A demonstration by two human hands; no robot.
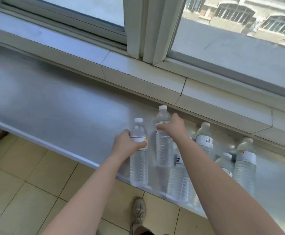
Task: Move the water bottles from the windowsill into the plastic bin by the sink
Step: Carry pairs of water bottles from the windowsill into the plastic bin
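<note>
Several clear water bottles with white caps stand on a steel counter below the window. My left hand wraps around the label of the leftmost bottle, near the counter's front edge. My right hand grips a taller-looking bottle at its label, just behind and to the right. Other bottles stand to the right, partly hidden by my right forearm. No plastic bin or sink is in view.
A tiled windowsill ledge runs behind the counter, under the white window frame. Beige floor tiles lie below the counter's front edge, with my shoe on them. The counter's left part is bare steel.
</note>
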